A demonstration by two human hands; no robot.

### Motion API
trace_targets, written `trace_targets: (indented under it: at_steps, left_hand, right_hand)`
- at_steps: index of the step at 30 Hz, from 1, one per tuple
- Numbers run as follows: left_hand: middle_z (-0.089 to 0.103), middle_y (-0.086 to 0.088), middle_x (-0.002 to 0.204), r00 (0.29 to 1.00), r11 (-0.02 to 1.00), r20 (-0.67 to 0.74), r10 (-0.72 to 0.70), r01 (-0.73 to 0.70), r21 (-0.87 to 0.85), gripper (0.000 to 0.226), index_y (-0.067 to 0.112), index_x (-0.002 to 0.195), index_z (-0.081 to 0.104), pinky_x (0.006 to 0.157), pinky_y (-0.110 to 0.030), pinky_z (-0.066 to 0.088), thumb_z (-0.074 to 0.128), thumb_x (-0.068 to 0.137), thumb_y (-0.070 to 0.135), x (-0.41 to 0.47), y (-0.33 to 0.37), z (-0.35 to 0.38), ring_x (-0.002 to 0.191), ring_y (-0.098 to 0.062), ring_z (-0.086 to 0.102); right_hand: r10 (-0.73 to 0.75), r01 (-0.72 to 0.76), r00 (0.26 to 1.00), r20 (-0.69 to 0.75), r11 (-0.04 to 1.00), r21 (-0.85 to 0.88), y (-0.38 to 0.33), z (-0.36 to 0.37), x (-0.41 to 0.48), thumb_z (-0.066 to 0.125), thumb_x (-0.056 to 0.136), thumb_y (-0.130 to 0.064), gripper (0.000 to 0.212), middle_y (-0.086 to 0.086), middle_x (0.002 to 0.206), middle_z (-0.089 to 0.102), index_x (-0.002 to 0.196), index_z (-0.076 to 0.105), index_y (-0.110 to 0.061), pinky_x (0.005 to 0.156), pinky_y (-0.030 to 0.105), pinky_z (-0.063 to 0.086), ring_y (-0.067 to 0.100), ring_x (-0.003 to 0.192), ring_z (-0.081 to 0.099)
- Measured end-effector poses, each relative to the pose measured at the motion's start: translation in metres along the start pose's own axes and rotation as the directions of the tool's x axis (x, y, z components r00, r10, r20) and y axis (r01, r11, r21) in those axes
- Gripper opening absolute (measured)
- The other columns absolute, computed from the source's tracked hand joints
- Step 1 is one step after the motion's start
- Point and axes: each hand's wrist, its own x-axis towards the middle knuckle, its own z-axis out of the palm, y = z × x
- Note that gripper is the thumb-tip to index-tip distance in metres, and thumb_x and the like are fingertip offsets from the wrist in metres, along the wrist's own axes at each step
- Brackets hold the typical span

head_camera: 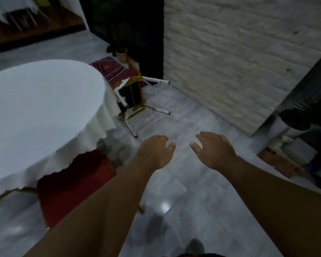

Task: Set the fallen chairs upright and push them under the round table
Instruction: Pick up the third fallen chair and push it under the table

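A round table under a white cloth fills the left side. Beside its far right edge a chair lies on its side on the grey tiles, gold frame and white-tipped legs pointing right and toward me. A red-seated chair stands partly under the cloth at the table's near edge. My left hand and my right hand are stretched out over the bare floor, fingers spread, holding nothing, a short way in front of the fallen chair's nearest leg.
A pale brick wall runs along the right. A red patterned mat and a small plant pot lie behind the fallen chair. A dark planter and clutter sit at the right. Another clothed table is far back left.
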Motion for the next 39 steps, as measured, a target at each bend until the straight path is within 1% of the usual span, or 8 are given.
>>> trace_targets:
  at_steps: [7,13,19,26,27,30,34,39]
  left_hand:
    - [0.041,-0.011,0.157,1.0,0.996,0.015,-0.016,0.014,0.089,0.062,0.011,0.151,0.038,0.121,-0.039,0.024,0.034,0.105,0.051,0.116,0.073,0.012,0.146,-0.028,0.035]
    - [0.032,-0.012,0.162,0.999,0.993,0.046,-0.03,0.024,0.118,0.065,0.009,0.155,0.031,0.125,-0.04,0.017,0.033,0.105,0.051,0.231,0.083,0.002,0.152,-0.028,0.025]
    - [0.029,-0.013,0.164,0.997,0.989,0.076,-0.027,0.016,0.146,0.066,0.008,0.156,0.027,0.124,-0.039,0.014,0.033,0.105,0.05,0.356,0.082,-0.034,0.152,-0.028,0.024]
    - [0.044,-0.015,0.154,0.999,0.995,0.028,-0.027,0.024,0.099,0.062,0.006,0.149,0.041,0.122,-0.042,0.024,0.038,0.103,0.047,0.506,0.1,-0.052,0.147,-0.03,0.034]
    - [0.048,-0.015,0.151,0.999,0.994,0.012,-0.032,0.031,0.104,0.064,0.006,0.146,0.045,0.121,-0.043,0.026,0.034,0.102,0.05,0.526,0.105,-0.053,0.144,-0.031,0.038]
    - [0.055,-0.016,0.143,0.999,0.989,-0.019,-0.043,0.045,0.141,0.089,0.005,0.138,0.053,0.115,-0.043,0.032,0.007,0.086,0.061,0.586,0.119,-0.055,0.134,-0.033,0.046]
    - [0.05,-0.015,0.148,0.984,0.984,-0.032,-0.173,0.174,0.047,0.06,0.006,0.143,0.047,0.118,-0.043,0.03,0.033,0.103,0.049,0.655,0.141,-0.074,0.14,-0.032,0.041]
    - [0.038,-0.014,0.158,0.969,0.97,-0.033,-0.243,0.244,0.015,0.061,0.008,0.151,0.037,0.123,-0.043,0.023,0.033,0.105,0.048,0.74,0.142,-0.098,0.149,-0.03,0.03]
  right_hand:
    - [0.061,-0.059,0.995,0.081,0.998,-0.028,0.097,-0.025,0.091,0.025,0.103,-0.059,0.068,0.004,0.167,0.023,0.157,0.028,-0.018,0.125,0.044,0.014,0.02,0.154,0.02]
    - [0.052,-0.049,0.991,0.122,0.998,-0.03,0.128,-0.034,0.198,0.026,0.103,-0.058,0.069,0.005,0.168,0.021,0.158,0.026,-0.017,0.125,0.045,0.014,0.021,0.155,0.018]
    - [0.088,-0.085,0.988,0.129,0.996,-0.025,0.149,-0.058,0.312,0.026,0.104,-0.056,0.068,0.005,0.169,0.018,0.159,0.023,-0.017,0.126,0.044,0.011,0.021,0.155,0.015]
    - [0.068,-0.069,0.986,0.153,0.998,0.003,0.191,-0.072,0.447,0.025,0.105,-0.053,0.067,0.005,0.169,0.015,0.16,0.02,-0.016,0.126,0.042,0.005,0.019,0.156,0.009]
    - [0.065,-0.066,0.984,0.165,0.998,0.001,0.2,-0.074,0.468,0.025,0.105,-0.053,0.067,0.005,0.169,0.015,0.16,0.019,-0.016,0.126,0.042,0.005,0.019,0.156,0.009]
    - [0.03,-0.028,0.978,0.204,1.0,-0.009,0.228,-0.084,0.535,0.024,0.105,-0.053,0.067,0.004,0.17,0.013,0.161,0.017,-0.016,0.125,0.04,0.003,0.019,0.157,0.007]
    - [-0.045,0.054,0.968,0.246,0.998,-0.028,0.255,-0.11,0.624,0.023,0.105,-0.053,0.068,0.004,0.17,0.01,0.161,0.015,-0.015,0.126,0.04,0.001,0.018,0.157,0.006]
    - [-0.16,0.177,0.957,0.243,0.983,-0.051,0.261,-0.128,0.742,0.024,0.105,-0.053,0.068,0.003,0.17,0.011,0.161,0.015,-0.016,0.126,0.04,0.001,0.018,0.156,0.007]
